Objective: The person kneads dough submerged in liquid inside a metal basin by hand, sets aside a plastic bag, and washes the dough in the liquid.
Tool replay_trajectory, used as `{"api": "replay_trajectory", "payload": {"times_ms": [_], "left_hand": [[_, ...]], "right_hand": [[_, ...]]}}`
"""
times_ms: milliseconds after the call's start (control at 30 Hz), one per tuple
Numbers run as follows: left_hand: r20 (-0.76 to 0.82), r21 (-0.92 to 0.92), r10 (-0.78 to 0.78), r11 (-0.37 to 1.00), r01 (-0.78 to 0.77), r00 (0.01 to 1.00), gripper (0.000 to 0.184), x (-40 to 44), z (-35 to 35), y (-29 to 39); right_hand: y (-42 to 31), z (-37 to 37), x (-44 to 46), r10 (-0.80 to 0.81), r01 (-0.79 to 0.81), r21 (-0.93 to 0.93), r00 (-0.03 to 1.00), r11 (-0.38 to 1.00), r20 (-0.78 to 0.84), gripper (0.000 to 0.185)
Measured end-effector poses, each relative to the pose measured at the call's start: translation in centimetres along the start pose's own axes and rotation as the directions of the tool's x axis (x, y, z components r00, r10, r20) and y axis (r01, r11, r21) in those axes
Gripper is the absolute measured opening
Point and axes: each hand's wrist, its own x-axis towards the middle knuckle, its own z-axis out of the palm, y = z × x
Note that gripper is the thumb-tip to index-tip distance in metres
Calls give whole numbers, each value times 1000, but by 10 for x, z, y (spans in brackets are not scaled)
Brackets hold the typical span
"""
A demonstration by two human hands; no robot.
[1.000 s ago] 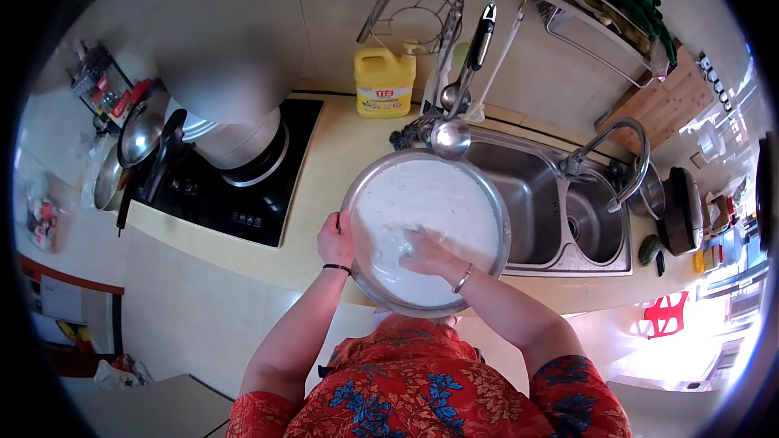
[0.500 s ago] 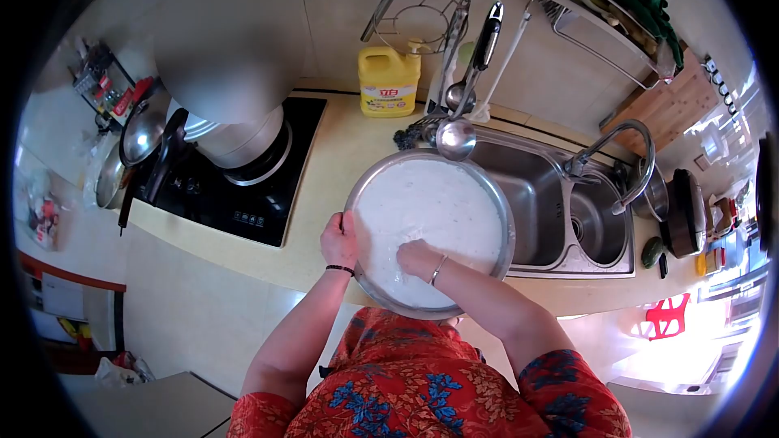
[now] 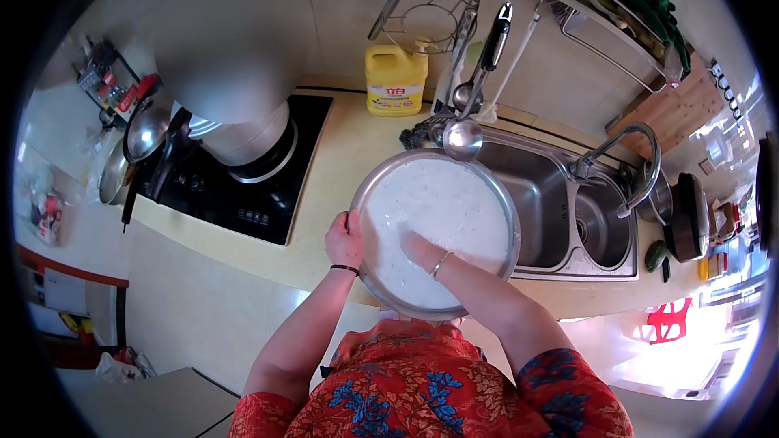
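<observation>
The right hand (image 3: 420, 250) is sunk in the white liquid (image 3: 454, 195) past the knuckles, whereas a second ago its back and fingers showed at the surface; those fingers are now hidden, so whether they are apart or together I cannot tell. The left hand (image 3: 344, 237) keeps its fingers clamped on the rim of the wide metal bowl (image 3: 513, 227), which sits at the front edge of the pale tabletop (image 3: 333, 170), just beside the double sink (image 3: 531, 203). A yellow jug (image 3: 395, 81) stands by the tiled wall, near a hanging ladle (image 3: 463, 139). Left along the tabletop, a pot (image 3: 251, 142) stands on a black stove (image 3: 207, 195); a wooden board (image 3: 669, 109) leans beyond the curved tap (image 3: 654, 162).
</observation>
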Motion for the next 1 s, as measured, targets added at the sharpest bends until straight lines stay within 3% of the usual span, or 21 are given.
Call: {"api": "replay_trajectory", "payload": {"times_ms": [67, 133, 200, 267, 300, 333, 367, 400, 467, 500, 567, 600, 667, 700, 767, 1000], "left_hand": [[-5, 9, -5, 1000, 6, 1000, 33, 0, 0, 0], [15, 17, -24, 1000, 23, 1000, 32, -1, -3, 6], [37, 24, -43, 999, 42, 998, 31, -1, -3, 4], [24, 44, 3, 999, -5, 1000, 31, 2, 0, -5], [24, 42, 3, 999, -4, 1000, 31, 1, 0, -4], [24, 39, -8, 999, 7, 1000, 30, 1, 0, -2], [23, 36, -18, 999, 18, 1000, 30, 1, 0, -1], [22, 34, -17, 999, 16, 1000, 30, 1, 0, -2], [7, 21, 13, 1000, -13, 1000, 30, 1, 1, -4], [7, 20, 14, 1000, -14, 1000, 30, 1, 1, -3], [14, 10, -8, 1000, 8, 1000, 31, 0, -1, 1], [14, 10, -7, 1000, 7, 1000, 31, 0, -2, 3], [29, 39, -31, 999, 30, 999, 34, 0, -3, 5], [30, 39, -29, 999, 28, 999, 34, 0, -3, 4], [17, 39, -7, 999, 6, 1000, 34, 1, -1, 0], [16, 70, -3, 998, 2, 1000, 35, 1, 0, -2]], "right_hand": [[7, -3, 5, 58, -58, -35, 998, 998, 19, 30], [28, -9, 13, -146, 114, -320, 986, 940, -76, 32], [34, -22, 18, -248, 262, -596, 963, 759, 106, 32], [-17, -51, -11, 121, -105, -383, 992, 918, 18, 31], [-14, -52, -13, 122, -106, -384, 992, 917, 17, 31], [-7, -54, -15, 132, -132, -43, 991, 990, -16, 33], [0, -55, -16, 151, -131, 303, 988, 944, -44, 38], [11, -52, -13, 149, -129, 302, 988, 945, -46, 38], [32, -47, -4, 146, -76, 788, 989, 612, -19, 37], [21, -57, -14, 146, -74, 787, 989, 612, -20, 37], [-13, -82, -44, 334, -347, 769, 924, 536, 184, 29], [-2, -84, -42, 334, -346, 770, 925, 537, 183, 29], [27, -81, -34, 80, -302, 853, 952, 425, 297, 30], [25, -79, -35, 79, -300, 854, 952, 424, 295, 30], [19, -72, -36, -208, -14, 792, 962, 610, 177, 30], [5, -75, -49, -113, -43, 771, 983, 635, 148, 23]]}}
